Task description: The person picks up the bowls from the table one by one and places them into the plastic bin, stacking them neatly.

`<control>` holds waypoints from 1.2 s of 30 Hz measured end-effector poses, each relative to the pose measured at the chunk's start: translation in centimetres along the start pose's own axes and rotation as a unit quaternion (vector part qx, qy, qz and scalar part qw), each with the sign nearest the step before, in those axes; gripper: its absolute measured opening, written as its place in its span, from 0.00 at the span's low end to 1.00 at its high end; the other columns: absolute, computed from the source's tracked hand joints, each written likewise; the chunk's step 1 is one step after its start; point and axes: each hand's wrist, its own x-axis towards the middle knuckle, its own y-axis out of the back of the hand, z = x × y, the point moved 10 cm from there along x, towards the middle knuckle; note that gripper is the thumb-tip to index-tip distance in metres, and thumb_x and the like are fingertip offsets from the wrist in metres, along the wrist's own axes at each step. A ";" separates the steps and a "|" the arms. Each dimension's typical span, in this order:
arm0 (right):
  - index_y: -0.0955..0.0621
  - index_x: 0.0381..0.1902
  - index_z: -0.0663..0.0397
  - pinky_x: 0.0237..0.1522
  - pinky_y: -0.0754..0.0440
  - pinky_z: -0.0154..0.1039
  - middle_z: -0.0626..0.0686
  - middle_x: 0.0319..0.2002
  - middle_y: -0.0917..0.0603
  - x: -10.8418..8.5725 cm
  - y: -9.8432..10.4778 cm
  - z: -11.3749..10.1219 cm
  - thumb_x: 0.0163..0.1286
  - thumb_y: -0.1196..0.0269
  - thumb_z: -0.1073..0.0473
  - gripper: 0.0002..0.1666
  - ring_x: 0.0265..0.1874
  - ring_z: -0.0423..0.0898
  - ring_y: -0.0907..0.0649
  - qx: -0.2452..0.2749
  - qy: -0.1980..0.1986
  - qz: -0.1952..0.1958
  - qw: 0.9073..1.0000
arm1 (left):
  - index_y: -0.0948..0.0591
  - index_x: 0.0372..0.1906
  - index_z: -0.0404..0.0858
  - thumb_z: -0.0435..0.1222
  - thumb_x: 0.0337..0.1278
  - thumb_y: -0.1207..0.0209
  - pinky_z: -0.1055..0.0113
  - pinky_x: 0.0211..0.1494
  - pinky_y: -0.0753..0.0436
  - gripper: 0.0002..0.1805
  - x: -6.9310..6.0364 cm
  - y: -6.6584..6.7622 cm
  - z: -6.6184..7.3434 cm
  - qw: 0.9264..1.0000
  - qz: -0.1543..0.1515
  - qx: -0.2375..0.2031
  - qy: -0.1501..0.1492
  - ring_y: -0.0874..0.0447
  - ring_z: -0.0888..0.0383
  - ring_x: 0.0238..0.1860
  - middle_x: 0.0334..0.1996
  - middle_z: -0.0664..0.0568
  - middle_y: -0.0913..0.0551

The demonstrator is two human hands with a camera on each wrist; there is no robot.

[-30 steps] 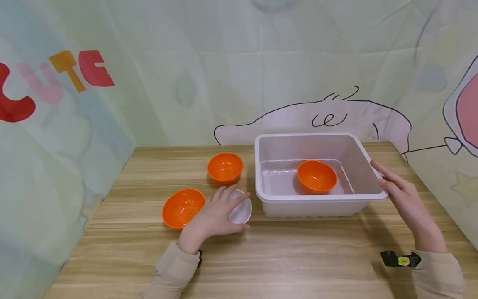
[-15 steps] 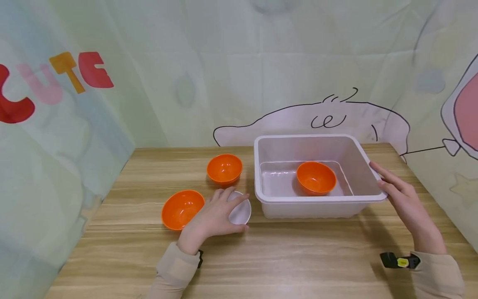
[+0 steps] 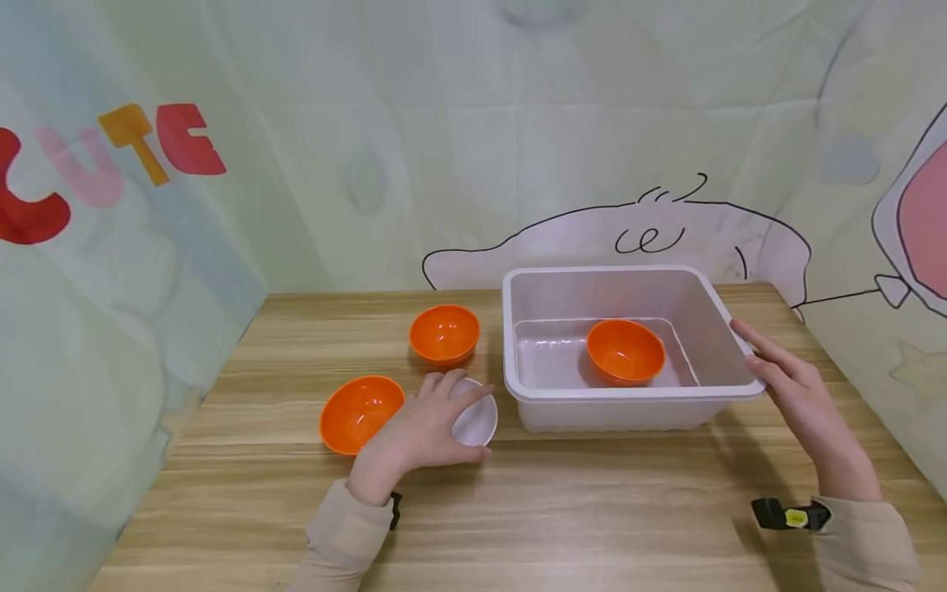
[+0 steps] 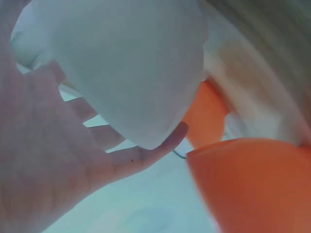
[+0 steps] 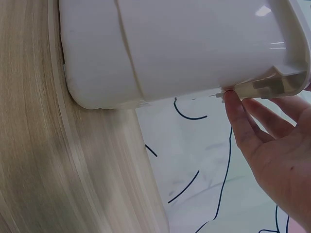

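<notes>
My left hand [image 3: 425,423] grips a small white bowl [image 3: 478,421] on the table, with the thumb on its near side and fingers across the far side. In the left wrist view the white bowl [image 4: 131,63] fills the top, fingers behind it. My right hand [image 3: 799,386] holds the right rim of a pale rectangular plastic basin [image 3: 614,415]. From the right wrist view, fingertips [image 5: 231,97] touch the basin [image 5: 184,48] under its rim. One orange bowl [image 3: 625,352] sits inside the basin. Another orange bowl [image 3: 361,415] stands left of the white one, partly behind my left hand.
A further orange bowl [image 3: 444,335] stands behind the white bowl, left of the basin. All rest on a wood-grain table [image 3: 562,510]. A printed cloth backdrop [image 3: 355,148] hangs behind the table and along its sides.
</notes>
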 end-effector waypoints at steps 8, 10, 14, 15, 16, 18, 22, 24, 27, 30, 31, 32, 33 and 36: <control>0.39 0.73 0.51 0.49 0.32 0.12 0.34 0.71 0.38 0.0 -0.1 -0.3 0.77 0.52 0.57 0.29 0.56 0.21 0.31 -0.005 0.007 0.001 1.000 | 0.31 0.67 0.60 0.59 0.40 0.32 0.36 0.65 0.35 0.42 -0.3 1.3 0.7 1.000 0.010 0.009 -0.002 0.41 0.41 0.70 0.72 0.48 0.39; 0.39 0.73 0.52 0.50 0.32 0.12 0.34 0.71 0.37 0.0 -0.1 -0.4 0.77 0.52 0.58 0.29 0.56 0.21 0.31 0.003 0.013 0.000 1.000 | 0.31 0.66 0.60 0.59 0.40 0.32 0.36 0.65 0.35 0.42 -0.5 1.5 0.9 1.000 0.008 0.010 0.002 0.42 0.41 0.70 0.72 0.48 0.39; 0.39 0.73 0.52 0.49 0.31 0.12 0.33 0.70 0.35 -0.1 0.0 -0.5 0.77 0.52 0.58 0.29 0.56 0.21 0.30 0.005 0.017 0.001 1.000 | 0.30 0.66 0.60 0.58 0.40 0.32 0.36 0.66 0.35 0.41 -0.7 1.9 1.3 1.000 0.001 0.014 0.006 0.42 0.42 0.71 0.73 0.48 0.40; 0.39 0.73 0.52 0.49 0.31 0.13 0.32 0.69 0.35 -0.1 0.0 -0.5 0.77 0.52 0.58 0.29 0.56 0.21 0.30 0.004 0.016 0.001 1.000 | 0.30 0.66 0.60 0.58 0.40 0.32 0.37 0.66 0.35 0.41 -0.8 2.0 1.5 1.000 0.000 0.016 0.007 0.42 0.42 0.71 0.73 0.49 0.40; 0.39 0.73 0.52 0.49 0.31 0.13 0.32 0.69 0.35 -0.1 0.0 -0.5 0.77 0.52 0.58 0.29 0.56 0.22 0.30 0.002 0.015 0.002 1.000 | 0.30 0.66 0.60 0.58 0.40 0.32 0.37 0.66 0.35 0.41 -0.9 2.1 1.6 1.000 -0.001 0.017 0.007 0.42 0.42 0.71 0.73 0.49 0.40; 0.39 0.73 0.51 0.49 0.31 0.13 0.32 0.69 0.35 -0.1 0.0 -0.4 0.77 0.52 0.58 0.29 0.55 0.22 0.30 -0.003 0.011 0.002 1.000 | 0.29 0.66 0.59 0.57 0.40 0.32 0.37 0.67 0.36 0.41 -1.1 2.5 1.9 1.000 -0.001 0.015 0.009 0.43 0.42 0.71 0.73 0.49 0.40; 0.39 0.73 0.50 0.48 0.32 0.12 0.32 0.69 0.36 -0.1 -0.1 -0.2 0.77 0.52 0.56 0.29 0.56 0.21 0.31 -0.020 0.003 0.002 1.000 | 0.29 0.66 0.59 0.57 0.40 0.31 0.37 0.67 0.36 0.41 -1.7 3.2 2.2 1.000 0.004 0.012 0.016 0.43 0.42 0.71 0.73 0.50 0.41; 0.39 0.74 0.49 0.48 0.32 0.12 0.32 0.70 0.36 -0.1 -0.1 -0.2 0.77 0.52 0.56 0.29 0.56 0.21 0.31 -0.027 0.000 0.002 1.000 | 0.29 0.65 0.60 0.58 0.39 0.31 0.38 0.66 0.35 0.41 -2.0 3.6 2.2 1.000 0.008 0.015 0.022 0.42 0.42 0.71 0.73 0.51 0.40; 0.39 0.74 0.49 0.48 0.32 0.12 0.32 0.70 0.36 -0.1 -0.1 -0.2 0.77 0.52 0.56 0.29 0.56 0.21 0.31 -0.027 0.000 0.002 1.000 | 0.28 0.64 0.60 0.60 0.37 0.32 0.39 0.62 0.31 0.41 -2.2 4.2 2.2 0.999 0.020 0.022 0.025 0.39 0.43 0.68 0.71 0.53 0.37; 0.39 0.73 0.50 0.49 0.32 0.12 0.32 0.70 0.36 -0.1 -0.1 -0.2 0.77 0.52 0.56 0.29 0.56 0.21 0.31 -0.018 0.003 0.003 1.000 | 0.27 0.62 0.59 0.58 0.37 0.31 0.40 0.60 0.30 0.39 -2.4 4.9 2.4 0.999 0.034 0.025 0.025 0.37 0.43 0.66 0.68 0.53 0.34; 0.39 0.73 0.50 0.49 0.32 0.12 0.32 0.69 0.36 -0.1 0.0 -0.2 0.77 0.52 0.56 0.29 0.56 0.21 0.31 -0.018 0.003 0.003 1.000 | 0.27 0.62 0.59 0.58 0.37 0.31 0.40 0.59 0.29 0.39 -2.5 5.2 2.4 0.999 0.039 0.025 0.023 0.37 0.43 0.65 0.67 0.53 0.33; 0.39 0.73 0.49 0.48 0.32 0.12 0.32 0.69 0.36 -0.1 0.0 -0.2 0.77 0.52 0.56 0.29 0.56 0.21 0.31 -0.021 0.002 0.004 1.000 | 0.26 0.61 0.58 0.57 0.37 0.31 0.40 0.59 0.29 0.38 -2.6 5.4 2.5 0.999 0.042 0.023 0.022 0.37 0.43 0.65 0.66 0.52 0.32; 0.39 0.73 0.49 0.48 0.32 0.12 0.32 0.69 0.36 -0.1 -0.1 -0.2 0.77 0.52 0.56 0.29 0.56 0.22 0.32 -0.020 0.003 0.002 1.000 | 0.26 0.61 0.58 0.56 0.37 0.31 0.39 0.59 0.30 0.38 -2.6 5.6 2.5 0.999 0.046 0.020 0.022 0.37 0.42 0.65 0.66 0.52 0.32; 0.39 0.74 0.47 0.48 0.32 0.13 0.31 0.69 0.36 -0.1 -0.1 -0.1 0.77 0.53 0.55 0.29 0.57 0.22 0.32 -0.030 0.000 0.000 1.000 | 0.26 0.61 0.57 0.55 0.38 0.30 0.38 0.58 0.29 0.38 -2.8 6.2 2.7 0.998 0.056 0.017 0.017 0.38 0.41 0.66 0.66 0.51 0.32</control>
